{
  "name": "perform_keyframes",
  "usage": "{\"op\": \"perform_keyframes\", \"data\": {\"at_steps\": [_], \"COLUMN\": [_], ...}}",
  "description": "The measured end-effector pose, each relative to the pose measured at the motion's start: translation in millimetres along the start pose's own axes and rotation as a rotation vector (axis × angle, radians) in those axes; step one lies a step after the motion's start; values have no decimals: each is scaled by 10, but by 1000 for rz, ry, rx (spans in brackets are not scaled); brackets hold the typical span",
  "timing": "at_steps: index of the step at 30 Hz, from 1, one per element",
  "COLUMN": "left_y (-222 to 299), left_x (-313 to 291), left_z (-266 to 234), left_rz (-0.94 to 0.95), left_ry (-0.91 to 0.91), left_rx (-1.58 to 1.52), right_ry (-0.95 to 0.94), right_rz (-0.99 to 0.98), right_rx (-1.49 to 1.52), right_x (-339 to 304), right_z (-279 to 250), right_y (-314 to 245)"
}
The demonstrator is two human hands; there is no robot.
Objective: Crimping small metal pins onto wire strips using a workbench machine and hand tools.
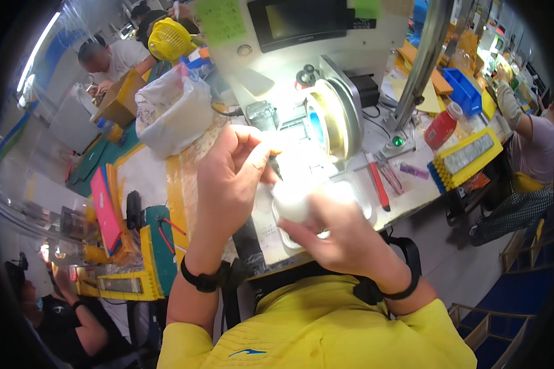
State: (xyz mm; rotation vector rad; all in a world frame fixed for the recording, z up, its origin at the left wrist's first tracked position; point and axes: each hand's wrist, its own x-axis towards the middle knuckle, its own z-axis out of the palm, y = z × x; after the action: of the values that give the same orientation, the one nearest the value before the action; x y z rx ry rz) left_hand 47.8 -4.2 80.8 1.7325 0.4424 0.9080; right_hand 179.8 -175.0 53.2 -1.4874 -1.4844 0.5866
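Under the bright lamp, my left hand [231,175] is closed in a pinch above the white work area. A small dark pointed thing [277,169] shows at its fingertips; its kind is lost in the glare. My right hand [335,230] is low over a white tray [364,195], smeared by motion. Beside its fingers is a white rounded thing [291,202], washed out by light, and I cannot tell whether the hand grips it. Behind both hands stands a spool of pale yellowish wire or thread [333,120] on a grey holder.
Red-handled pliers [378,184] lie right of the tray, near a red bottle [443,125] and a yellow-framed block [468,154]. A white bag [173,111] stands at left. A metal lamp post [421,67] rises at right. Other people work on both sides.
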Motion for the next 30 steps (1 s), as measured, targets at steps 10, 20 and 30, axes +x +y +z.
{"op": "perform_keyframes", "data": {"at_steps": [10,20,30], "left_y": [-121,-127,-120], "left_x": [-108,-99,-109], "left_z": [40,24,58], "left_rz": [-90,-95,-76], "left_ry": [-7,-24,22], "left_rx": [-167,-150,-175], "right_ry": [449,648,612], "right_rz": [-247,-269,-199], "right_rx": [494,348,288], "right_x": [544,756,728], "right_z": [-515,-285,-274], "right_y": [-352,-145,-186]}}
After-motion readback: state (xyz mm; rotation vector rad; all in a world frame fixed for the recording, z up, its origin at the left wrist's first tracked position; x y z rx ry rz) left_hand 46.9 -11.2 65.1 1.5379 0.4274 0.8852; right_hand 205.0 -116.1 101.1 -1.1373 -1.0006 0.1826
